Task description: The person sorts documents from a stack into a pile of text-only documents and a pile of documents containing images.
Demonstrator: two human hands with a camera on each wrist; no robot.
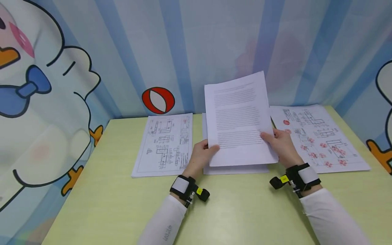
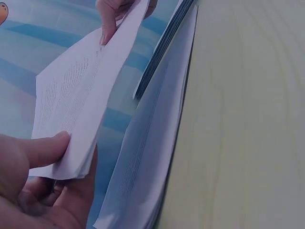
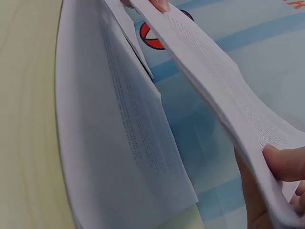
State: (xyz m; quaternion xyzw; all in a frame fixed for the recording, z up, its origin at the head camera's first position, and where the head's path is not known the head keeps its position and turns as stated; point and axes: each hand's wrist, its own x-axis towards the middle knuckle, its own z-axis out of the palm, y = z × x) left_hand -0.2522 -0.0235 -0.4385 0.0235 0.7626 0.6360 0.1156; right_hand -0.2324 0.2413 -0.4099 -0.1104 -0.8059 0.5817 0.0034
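Note:
Both hands hold up a stack of printed paper sheets (image 1: 237,115), tilted above the table. My left hand (image 1: 200,156) grips its lower left edge, thumb on the printed face and fingers behind. At the lower right edge my right hand (image 1: 281,144) pinches it the same way. In the left wrist view several sheet edges of the held stack (image 2: 90,114) show between thumb and fingers. Below lies another stack of text pages (image 3: 124,143) on the table, mostly covered by the held one in the head view.
On the yellow table (image 1: 101,204), a stack of technical drawings (image 1: 165,146) lies to the left. A second drawing stack (image 1: 321,139) with red marks lies to the right. Behind the table hangs a blue striped cloth (image 1: 214,41) with cartoon figures.

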